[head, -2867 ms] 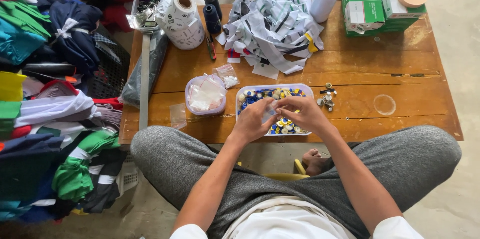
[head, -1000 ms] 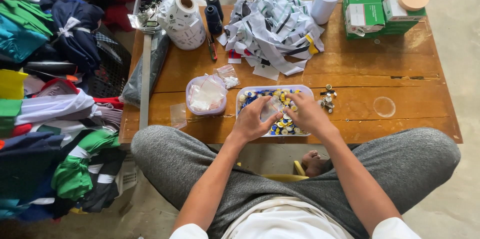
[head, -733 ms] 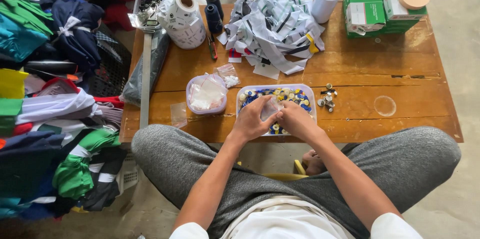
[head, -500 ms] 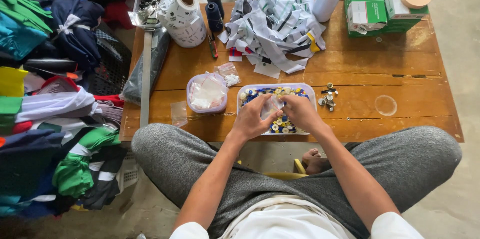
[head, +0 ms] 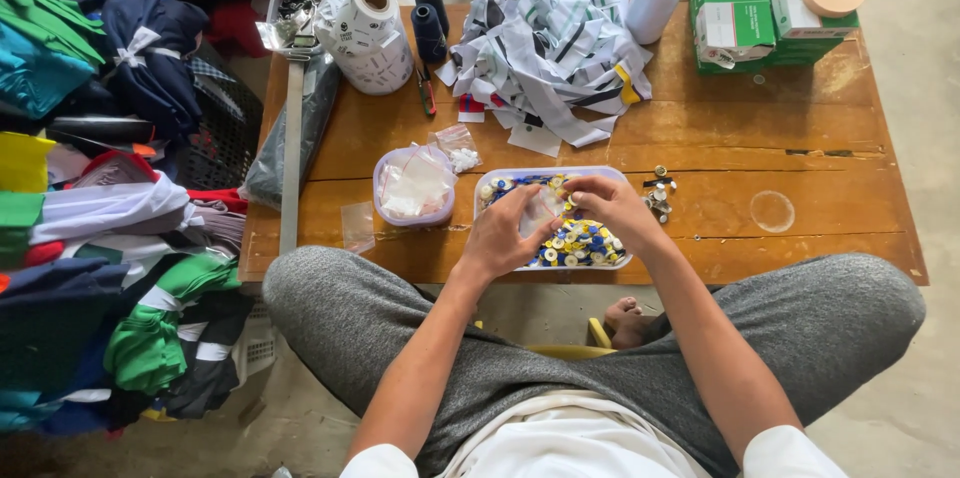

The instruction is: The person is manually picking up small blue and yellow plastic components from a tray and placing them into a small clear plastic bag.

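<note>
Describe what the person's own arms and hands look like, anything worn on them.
Both arms are bare from the upper arm down, with short white sleeves showing only at the bottom edge of the picture. The left hand and right hand are bare: no gloves. No rings, watch or bracelet can be made out on fingers or wrists.

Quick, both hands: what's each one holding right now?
Left hand: pinching a small clear bag over the button tray.
Right hand: fingers closed at the bag's opening.

The left hand [head: 505, 236] and right hand [head: 612, 208] covered the middle of the button tray [head: 490, 188], hiding the small clear bag's [head: 541, 210] lower part. Left of the tray, the clothes pile [head: 90, 188] was cut off by the edge.
</note>
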